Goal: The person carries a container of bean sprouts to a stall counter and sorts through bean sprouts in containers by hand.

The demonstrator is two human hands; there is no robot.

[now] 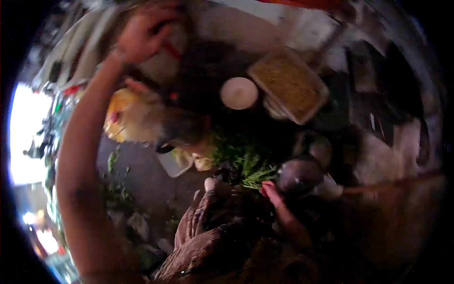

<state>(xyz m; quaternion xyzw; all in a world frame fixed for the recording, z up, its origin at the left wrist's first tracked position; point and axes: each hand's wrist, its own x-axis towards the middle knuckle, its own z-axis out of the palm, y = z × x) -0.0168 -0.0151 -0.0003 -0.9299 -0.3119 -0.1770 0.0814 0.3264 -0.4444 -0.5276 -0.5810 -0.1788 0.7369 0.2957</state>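
My left hand (144, 35) is raised at the upper left, at the end of an outstretched arm. It is blurred; thumb and fingers look apart, with nothing clear between them. A small red item (171, 50) shows just below the thumb. Low in the middle, my right hand (270, 190) has its fingers closed at the lower end of a bunch of feathery leafy greens (253, 170). The greens spread up and left from it into shadow. Touching or close to that hand on its right is a dark rounded object (299, 175), kind unclear.
A clear rectangular tub of yellowish-brown contents (288, 80) stands at the upper right beside a round white container (239, 93). A plastic bag (142, 118) and a small pale tray (176, 163) lie left of the greens. Green scraps (116, 191) litter the floor.
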